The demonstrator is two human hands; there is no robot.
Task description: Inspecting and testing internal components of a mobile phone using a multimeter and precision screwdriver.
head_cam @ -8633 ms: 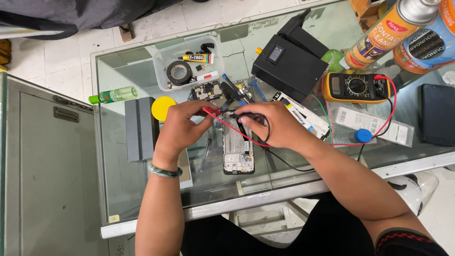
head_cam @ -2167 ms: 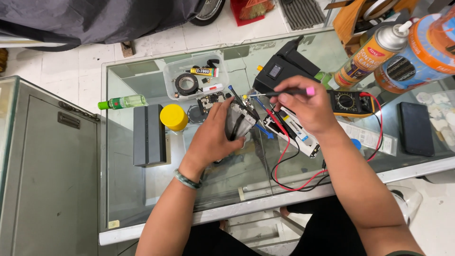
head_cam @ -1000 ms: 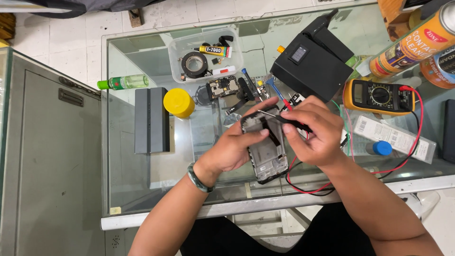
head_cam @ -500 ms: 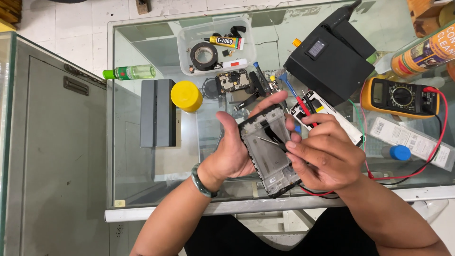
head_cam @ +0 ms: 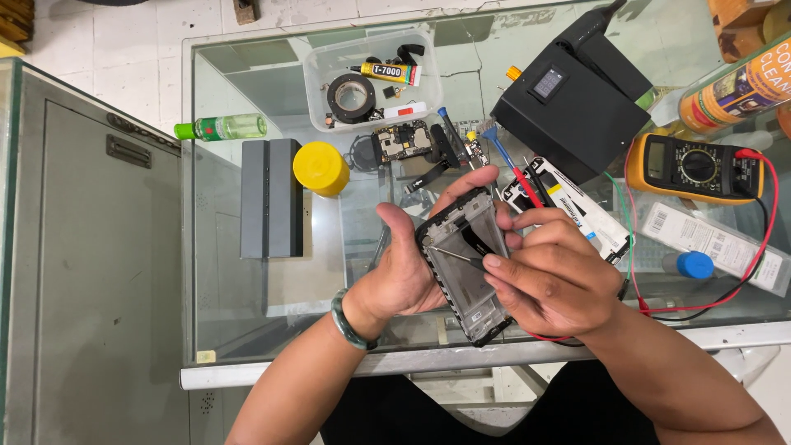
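Glass tabletop (head_cam: 247,288), L to R: grey block (head_cam: 270,198) w/ yellow cap (head_cam: 320,168) lying beside it. Left hand (head_cam: 404,268) is cupping the phone frame (head_cam: 465,264) from behind, thumb up along its left edge, fingers wrapping the top; frame is sitting tilted above the tabletop's front edge. Right hand (head_cam: 552,276) is pinching thin tweezers (head_cam: 457,256), tips touching inside the frame. Multimeter (head_cam: 696,167) is lying far R, leads trailing.
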